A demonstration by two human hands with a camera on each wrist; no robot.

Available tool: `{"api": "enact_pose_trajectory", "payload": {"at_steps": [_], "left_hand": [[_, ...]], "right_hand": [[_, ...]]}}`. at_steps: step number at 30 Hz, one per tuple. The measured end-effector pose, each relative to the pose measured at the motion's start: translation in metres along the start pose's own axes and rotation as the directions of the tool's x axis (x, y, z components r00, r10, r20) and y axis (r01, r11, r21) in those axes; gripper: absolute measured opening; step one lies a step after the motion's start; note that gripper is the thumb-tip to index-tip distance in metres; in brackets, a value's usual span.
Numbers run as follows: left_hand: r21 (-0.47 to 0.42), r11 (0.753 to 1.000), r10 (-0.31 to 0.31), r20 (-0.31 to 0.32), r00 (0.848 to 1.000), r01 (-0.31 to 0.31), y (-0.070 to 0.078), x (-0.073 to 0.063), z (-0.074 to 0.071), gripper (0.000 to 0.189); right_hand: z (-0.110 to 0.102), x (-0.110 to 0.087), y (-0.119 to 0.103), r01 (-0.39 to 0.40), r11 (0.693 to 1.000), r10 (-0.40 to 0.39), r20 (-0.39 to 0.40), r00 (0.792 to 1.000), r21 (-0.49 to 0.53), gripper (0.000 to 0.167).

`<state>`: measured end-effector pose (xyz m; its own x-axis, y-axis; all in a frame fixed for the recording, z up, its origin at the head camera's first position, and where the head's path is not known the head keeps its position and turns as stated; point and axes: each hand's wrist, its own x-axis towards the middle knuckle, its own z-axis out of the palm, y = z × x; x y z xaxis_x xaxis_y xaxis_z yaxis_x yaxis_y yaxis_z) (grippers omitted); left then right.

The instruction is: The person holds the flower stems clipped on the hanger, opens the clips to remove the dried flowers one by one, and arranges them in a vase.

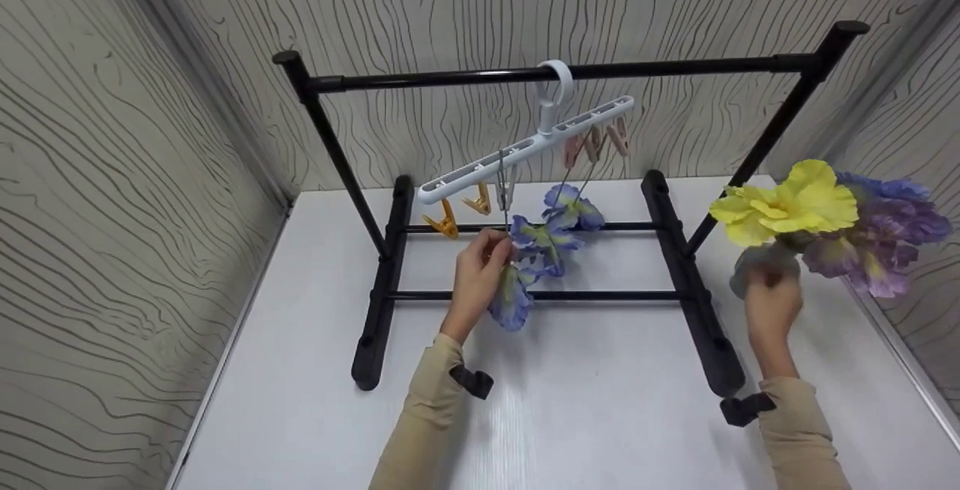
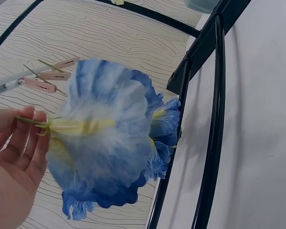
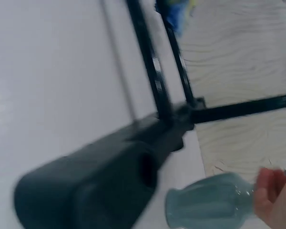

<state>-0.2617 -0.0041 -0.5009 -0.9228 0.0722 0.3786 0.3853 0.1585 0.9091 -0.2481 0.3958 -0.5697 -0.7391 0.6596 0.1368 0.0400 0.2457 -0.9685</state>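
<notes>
My left hand (image 1: 480,269) pinches the green stem of a blue iris (image 2: 100,133) just above its bloom, between thumb and fingertips. The flower hangs head down, its stem running up to a grey clip (image 1: 505,188) on a pale-blue clip hanger (image 1: 487,167). Beside it two more blue irises (image 1: 574,207) hang from pink clips (image 2: 40,86). Off to the right, my right hand (image 1: 774,306) grips a blue-green vase (image 3: 212,202) near its neck. The vase bears a yellow flower (image 1: 787,205) and purple flowers (image 1: 885,231).
The hanger hooks over the top bar of a black rack (image 1: 420,79) standing on a white table (image 1: 585,400). Two orange clips (image 1: 446,221) dangle at its left end. The rack's right foot (image 1: 701,317) lies between my hands. Wood-patterned walls (image 1: 187,25) enclose the table.
</notes>
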Motion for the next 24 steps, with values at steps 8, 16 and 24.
{"api": "enact_pose_trajectory", "payload": {"at_steps": [8, 16, 24], "left_hand": [[-0.030, 0.999, -0.014, -0.002, 1.000, 0.014, 0.002, -0.003, 0.005, 0.017], [-0.045, 0.998, -0.040, -0.015, 0.999, 0.040, 0.004, -0.008, 0.004, 0.018], [-0.098, 0.994, -0.044, 0.002, 0.999, 0.044, 0.011, -0.009, 0.002, 0.020]], "right_hand": [[0.048, -0.062, -0.019, 0.220, 0.972, -0.117, 0.638, 0.761, -0.084, 0.027], [0.088, -0.088, -0.081, 0.252, 0.965, -0.215, 0.767, 0.605, 0.072, 0.034], [0.119, -0.107, -0.147, 0.083, 0.960, -0.270, 0.804, 0.530, 0.268, 0.037]]}}
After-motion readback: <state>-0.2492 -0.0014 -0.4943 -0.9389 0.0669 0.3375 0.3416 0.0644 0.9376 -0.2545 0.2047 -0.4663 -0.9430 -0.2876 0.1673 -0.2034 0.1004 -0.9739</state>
